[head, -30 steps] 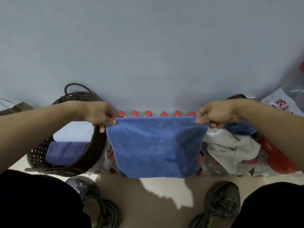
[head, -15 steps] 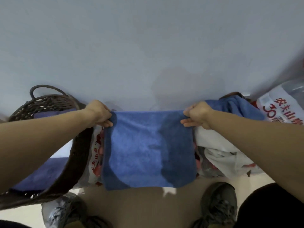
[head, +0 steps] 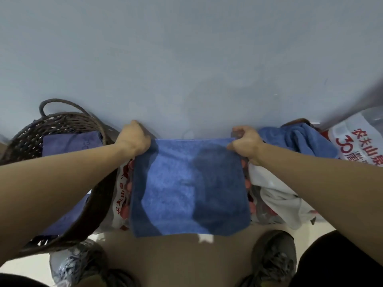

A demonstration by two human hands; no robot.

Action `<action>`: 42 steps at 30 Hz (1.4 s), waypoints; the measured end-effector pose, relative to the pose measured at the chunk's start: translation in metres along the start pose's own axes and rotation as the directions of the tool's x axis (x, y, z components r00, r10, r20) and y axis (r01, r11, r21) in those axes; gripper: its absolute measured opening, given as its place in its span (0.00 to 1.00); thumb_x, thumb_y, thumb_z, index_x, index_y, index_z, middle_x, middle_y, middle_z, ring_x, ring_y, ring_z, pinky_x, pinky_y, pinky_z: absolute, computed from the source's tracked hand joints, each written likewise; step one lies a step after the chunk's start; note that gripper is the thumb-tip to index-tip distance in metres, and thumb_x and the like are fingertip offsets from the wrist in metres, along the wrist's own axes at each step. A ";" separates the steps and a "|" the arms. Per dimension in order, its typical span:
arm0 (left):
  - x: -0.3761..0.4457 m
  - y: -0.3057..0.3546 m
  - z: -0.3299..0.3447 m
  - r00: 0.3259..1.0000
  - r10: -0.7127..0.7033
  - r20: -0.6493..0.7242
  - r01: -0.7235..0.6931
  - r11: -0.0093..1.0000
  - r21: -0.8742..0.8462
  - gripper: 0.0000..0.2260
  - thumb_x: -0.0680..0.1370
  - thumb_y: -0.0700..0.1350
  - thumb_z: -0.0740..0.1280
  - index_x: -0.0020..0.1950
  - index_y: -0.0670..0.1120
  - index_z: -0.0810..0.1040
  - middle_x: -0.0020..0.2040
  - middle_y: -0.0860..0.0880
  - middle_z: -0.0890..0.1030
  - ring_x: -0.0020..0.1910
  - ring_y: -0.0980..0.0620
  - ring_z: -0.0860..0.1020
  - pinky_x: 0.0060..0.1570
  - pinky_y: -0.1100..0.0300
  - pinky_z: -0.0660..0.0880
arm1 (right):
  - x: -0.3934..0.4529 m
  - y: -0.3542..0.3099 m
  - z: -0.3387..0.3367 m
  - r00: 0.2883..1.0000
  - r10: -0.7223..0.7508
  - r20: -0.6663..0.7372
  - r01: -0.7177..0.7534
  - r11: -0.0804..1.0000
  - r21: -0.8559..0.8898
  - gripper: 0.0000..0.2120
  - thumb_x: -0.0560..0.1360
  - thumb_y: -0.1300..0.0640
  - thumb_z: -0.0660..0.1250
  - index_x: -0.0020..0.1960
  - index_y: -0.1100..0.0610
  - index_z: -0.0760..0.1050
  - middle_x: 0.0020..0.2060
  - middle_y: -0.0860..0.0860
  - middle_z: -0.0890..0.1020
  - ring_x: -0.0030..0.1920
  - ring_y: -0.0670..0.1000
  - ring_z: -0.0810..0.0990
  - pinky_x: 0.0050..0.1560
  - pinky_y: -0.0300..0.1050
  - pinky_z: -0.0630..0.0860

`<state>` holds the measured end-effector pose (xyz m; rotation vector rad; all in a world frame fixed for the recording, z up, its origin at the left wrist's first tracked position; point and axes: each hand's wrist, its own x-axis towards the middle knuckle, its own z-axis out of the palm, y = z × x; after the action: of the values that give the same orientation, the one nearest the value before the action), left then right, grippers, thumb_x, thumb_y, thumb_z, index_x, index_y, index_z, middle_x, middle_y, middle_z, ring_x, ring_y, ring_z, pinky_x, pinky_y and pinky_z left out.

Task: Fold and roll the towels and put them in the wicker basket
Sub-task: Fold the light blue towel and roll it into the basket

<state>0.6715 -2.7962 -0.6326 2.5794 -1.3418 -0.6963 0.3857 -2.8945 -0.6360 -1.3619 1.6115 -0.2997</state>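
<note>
Blue terry cloth hangs flat between the two hands: the blue towel (head: 186, 183) is stretched out by its top corners against the pale wall (head: 186, 59), its lower edge over the floor near the person's shoes (head: 273, 259). The left hand (head: 133, 137) has its fingers curled round the top left corner, and the right hand (head: 245, 141) pinches the top right corner the same way. Off to the left stands the wicker basket (head: 91, 204), dark brown with a loop handle, and a purple towel (head: 70, 139) already lies inside it. To the right sits a heap of more towels (head: 298, 139), blue on top and white beneath (how many I cannot tell). Behind the hanging cloth, packs of red-capped bottles (head: 122, 201) peek out on either side
</note>
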 end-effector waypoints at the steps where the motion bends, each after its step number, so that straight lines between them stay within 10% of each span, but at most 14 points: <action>1: -0.003 0.007 0.001 1.000 0.012 -0.007 -0.012 1.000 0.014 0.17 0.79 0.42 0.63 0.63 0.34 0.67 0.63 0.33 0.71 0.56 0.34 0.75 0.53 0.49 0.72 | -0.005 0.000 -0.002 0.999 -0.041 -0.012 0.040 0.998 -0.056 0.29 0.72 0.69 0.68 0.70 0.55 0.67 0.64 0.56 0.73 0.56 0.55 0.76 0.42 0.36 0.78; 9: -0.077 0.075 0.054 0.789 0.600 0.130 -0.611 0.744 0.271 0.17 0.77 0.46 0.61 0.65 0.43 0.69 0.66 0.43 0.69 0.63 0.40 0.71 0.59 0.48 0.69 | -0.055 0.007 -0.010 0.965 -0.150 0.216 0.250 0.775 -0.581 0.14 0.73 0.67 0.65 0.58 0.58 0.78 0.53 0.52 0.79 0.54 0.54 0.80 0.51 0.43 0.76; 15: -0.101 0.098 0.132 0.744 0.614 0.264 -0.668 0.696 0.263 0.28 0.83 0.52 0.51 0.81 0.46 0.46 0.81 0.49 0.46 0.80 0.48 0.44 0.77 0.51 0.44 | -0.086 0.020 -0.011 0.937 0.101 0.335 0.261 0.439 -0.860 0.08 0.75 0.54 0.67 0.50 0.59 0.77 0.50 0.57 0.84 0.44 0.55 0.79 0.48 0.45 0.76; 19: -0.096 0.087 0.149 0.731 0.662 0.166 -0.680 0.686 0.259 0.27 0.84 0.53 0.47 0.81 0.47 0.44 0.81 0.50 0.44 0.79 0.50 0.42 0.76 0.53 0.37 | -0.099 0.048 -0.018 0.923 0.198 0.329 0.144 0.616 -0.775 0.24 0.72 0.44 0.73 0.61 0.58 0.75 0.56 0.57 0.80 0.56 0.57 0.80 0.57 0.47 0.76; 27: -0.097 0.082 0.155 0.732 0.676 0.087 -0.666 0.682 0.302 0.26 0.84 0.55 0.47 0.81 0.48 0.47 0.81 0.50 0.47 0.79 0.51 0.44 0.77 0.51 0.40 | -0.122 0.078 -0.008 0.966 -0.080 0.247 0.170 0.913 -0.371 0.10 0.68 0.60 0.76 0.41 0.63 0.76 0.34 0.52 0.78 0.35 0.52 0.74 0.39 0.48 0.74; 34: -0.097 0.080 0.154 0.718 0.694 0.052 -0.682 0.687 0.251 0.26 0.84 0.55 0.47 0.80 0.48 0.49 0.81 0.50 0.49 0.79 0.51 0.45 0.77 0.51 0.41 | -0.139 0.080 -0.009 0.933 0.051 0.357 0.013 0.985 -0.173 0.11 0.70 0.62 0.76 0.35 0.57 0.74 0.31 0.53 0.78 0.35 0.54 0.75 0.39 0.48 0.72; 38: -0.097 0.081 0.155 0.719 0.694 0.043 -0.679 0.687 0.257 0.27 0.83 0.55 0.48 0.80 0.47 0.51 0.81 0.49 0.50 0.79 0.50 0.47 0.77 0.50 0.42 | -0.145 0.093 -0.015 0.875 0.157 0.457 0.007 0.942 -0.336 0.14 0.71 0.57 0.76 0.51 0.66 0.80 0.41 0.57 0.81 0.39 0.53 0.77 0.37 0.43 0.73; 42: -0.097 0.081 0.156 0.716 0.697 0.035 -0.678 0.682 0.274 0.27 0.83 0.56 0.48 0.80 0.48 0.51 0.81 0.48 0.51 0.79 0.50 0.48 0.77 0.50 0.43 | -0.141 0.111 -0.025 0.867 0.332 0.372 -0.129 0.869 -0.478 0.13 0.73 0.56 0.73 0.35 0.60 0.74 0.30 0.55 0.74 0.29 0.52 0.70 0.30 0.42 0.68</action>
<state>0.4914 -2.7539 -0.7110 1.9377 -2.3087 -0.2825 0.2842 -2.7445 -0.6308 -1.4082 1.4738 0.5316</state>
